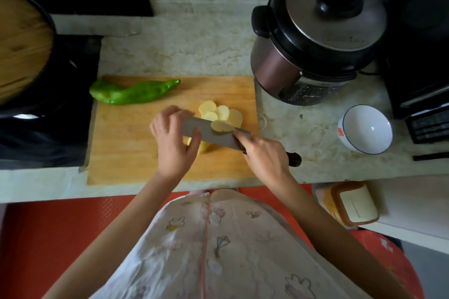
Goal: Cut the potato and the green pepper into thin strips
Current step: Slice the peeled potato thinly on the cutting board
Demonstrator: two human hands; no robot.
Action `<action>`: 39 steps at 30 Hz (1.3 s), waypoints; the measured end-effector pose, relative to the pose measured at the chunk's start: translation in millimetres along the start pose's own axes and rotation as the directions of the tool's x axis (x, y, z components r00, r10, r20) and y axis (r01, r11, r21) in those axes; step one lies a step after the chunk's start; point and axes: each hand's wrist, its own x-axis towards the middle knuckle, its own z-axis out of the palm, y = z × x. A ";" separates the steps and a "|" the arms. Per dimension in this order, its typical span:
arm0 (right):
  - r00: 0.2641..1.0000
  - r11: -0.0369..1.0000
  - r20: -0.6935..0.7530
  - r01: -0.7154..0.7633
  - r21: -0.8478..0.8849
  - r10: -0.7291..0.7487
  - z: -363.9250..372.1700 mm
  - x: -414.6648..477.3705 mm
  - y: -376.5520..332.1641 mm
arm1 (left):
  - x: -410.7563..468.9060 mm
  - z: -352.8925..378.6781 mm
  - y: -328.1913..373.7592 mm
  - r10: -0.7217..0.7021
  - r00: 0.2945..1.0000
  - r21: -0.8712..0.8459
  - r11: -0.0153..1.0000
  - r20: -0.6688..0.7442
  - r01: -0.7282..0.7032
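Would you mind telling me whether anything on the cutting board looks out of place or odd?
One potato slice lies on the knife blade instead of with the cut slices behind it. The green pepper overhangs the left edge of the cutting board.

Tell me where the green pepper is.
In the head view, the long green pepper lies at the far left corner of the wooden cutting board, apart from the pale potato slices to its right.

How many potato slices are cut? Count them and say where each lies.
5. On the cutting board beyond the knife, overlapping: left slice, middle slice, right slice, and a lower slice by the blade. A fifth slice lies on the knife. More may hide behind it.
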 end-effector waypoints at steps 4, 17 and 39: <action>1.000 1.000 0.016 0.013 0.010 -0.013 1.6 -8.2 4.5 | 44.2 18.3 1.6 0.094 0.845 0.084 0.983 0.526 -0.162; 0.999 0.992 -0.017 0.029 0.119 -0.027 2.7 -34.3 11.2 | 81.3 50.5 -16.3 -0.079 0.591 0.000 0.991 0.803 0.132; 0.948 0.812 0.280 -0.280 0.513 0.151 -11.9 -26.4 -27.1 | -57.4 22.0 -58.8 0.236 0.924 0.107 0.954 0.301 -0.279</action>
